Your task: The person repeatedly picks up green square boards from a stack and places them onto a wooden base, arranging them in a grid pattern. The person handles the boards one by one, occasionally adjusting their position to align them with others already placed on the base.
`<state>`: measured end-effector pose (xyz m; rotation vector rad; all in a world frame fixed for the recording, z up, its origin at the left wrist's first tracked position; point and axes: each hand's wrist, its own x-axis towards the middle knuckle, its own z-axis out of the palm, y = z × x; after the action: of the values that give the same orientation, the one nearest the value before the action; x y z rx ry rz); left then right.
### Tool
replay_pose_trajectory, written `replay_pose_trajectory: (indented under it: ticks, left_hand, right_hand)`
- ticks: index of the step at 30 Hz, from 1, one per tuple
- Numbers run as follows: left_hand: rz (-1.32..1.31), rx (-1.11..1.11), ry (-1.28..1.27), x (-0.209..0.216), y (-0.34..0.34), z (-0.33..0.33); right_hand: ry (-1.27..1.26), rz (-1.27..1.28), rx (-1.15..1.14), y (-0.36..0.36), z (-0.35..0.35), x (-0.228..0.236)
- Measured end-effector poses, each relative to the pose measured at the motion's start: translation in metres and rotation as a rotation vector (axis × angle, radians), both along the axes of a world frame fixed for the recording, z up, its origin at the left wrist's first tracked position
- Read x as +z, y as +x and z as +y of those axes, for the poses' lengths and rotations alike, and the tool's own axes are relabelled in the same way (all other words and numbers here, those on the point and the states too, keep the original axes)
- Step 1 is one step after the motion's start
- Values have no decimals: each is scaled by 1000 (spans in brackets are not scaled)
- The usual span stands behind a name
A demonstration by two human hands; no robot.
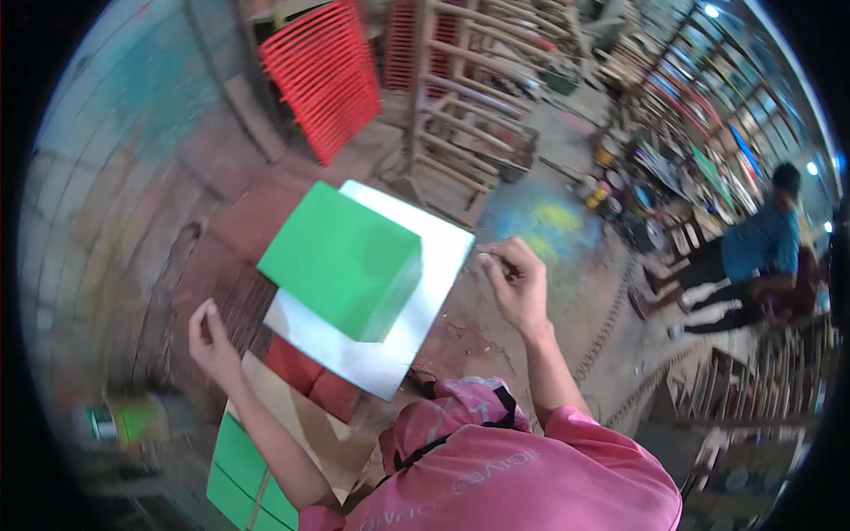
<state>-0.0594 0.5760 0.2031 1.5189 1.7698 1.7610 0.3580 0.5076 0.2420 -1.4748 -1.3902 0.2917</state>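
A thick stack of green sheets with a pale cut side lies on a square silvery board. The board extends past the stack on several sides. My left hand hangs to the left of the board, away from it, with loosely bent fingers a little apart and nothing visible in them. Just beyond the board's right corner, my right hand has its fingers curled in toward the thumb. Whether anything small is between those fingertips does not show.
Under my left forearm are a brown board and green panels. A red slatted rack and a wooden frame stand ahead. Cluttered paint cans are farther right, near a person in blue and another person.
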Motion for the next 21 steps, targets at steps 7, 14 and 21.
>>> replay_pose_trajectory:
  ticks: [7,14,21]
  left_hand:
    - [-175,-56,-75,4,12,10]
    - [-119,-125,-39,0,34,36]
    - [-88,-88,-36,-9,29,45]
  right_hand:
    - [91,-117,154,-18,60,-9]
    - [134,-186,217,-21,79,-20]
    - [146,-201,234,-24,83,-22]
